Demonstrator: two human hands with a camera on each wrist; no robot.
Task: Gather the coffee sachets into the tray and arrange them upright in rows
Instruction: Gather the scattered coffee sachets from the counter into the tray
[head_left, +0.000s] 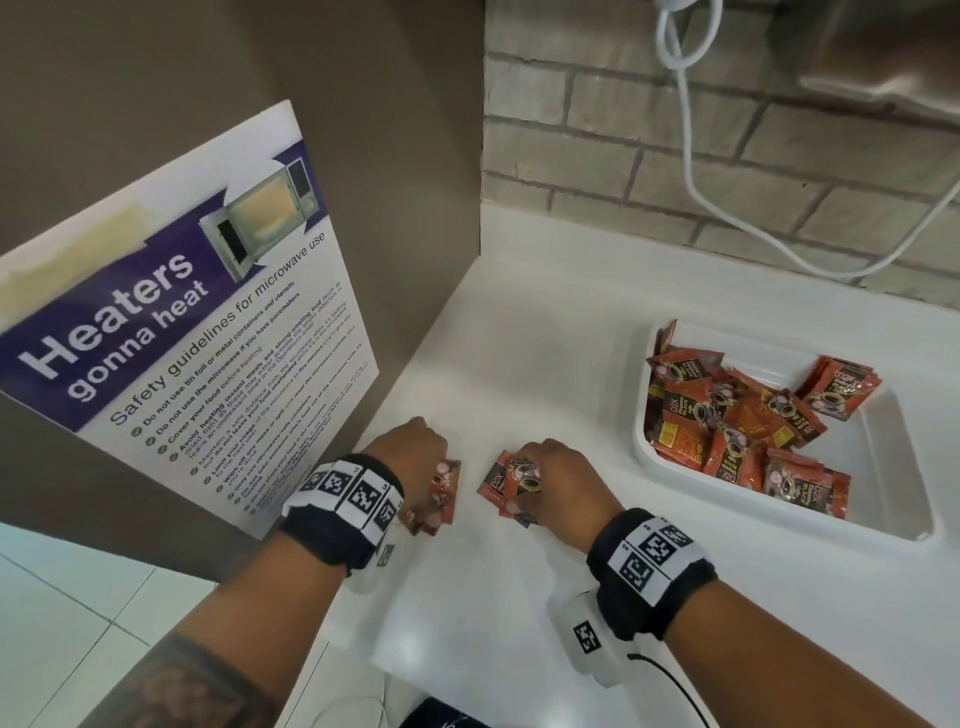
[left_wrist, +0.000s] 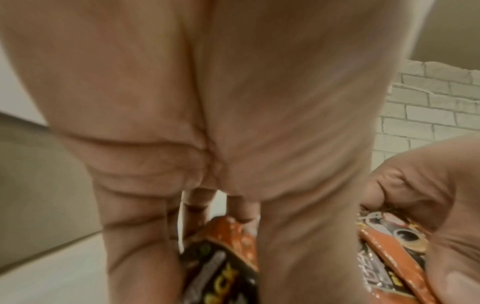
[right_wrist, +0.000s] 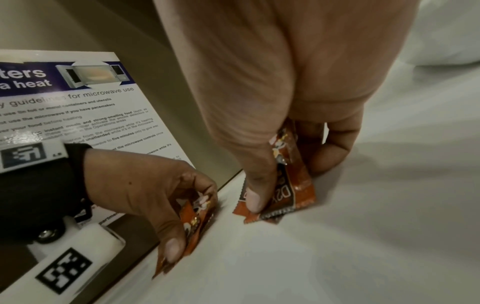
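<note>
Orange-and-black coffee sachets are the objects here. My left hand (head_left: 415, 452) pinches a small bunch of sachets (head_left: 441, 496) on edge against the white counter, close to the brown side panel; the right wrist view shows the same bunch (right_wrist: 194, 224) under its thumb. To its right, my right hand (head_left: 550, 470) grips another bunch of sachets (head_left: 511, 486) between thumb and fingers, their lower edges touching the counter (right_wrist: 291, 191). The white tray (head_left: 883, 467) sits at the right and holds several sachets (head_left: 737, 421) lying jumbled, not upright.
A brown cabinet side with a microwave safety poster (head_left: 197, 338) stands directly left of the hands. A grey brick wall (head_left: 675, 145) with a hanging white cable (head_left: 691, 130) runs behind. The counter's front edge (head_left: 363, 623) drops to a tiled floor.
</note>
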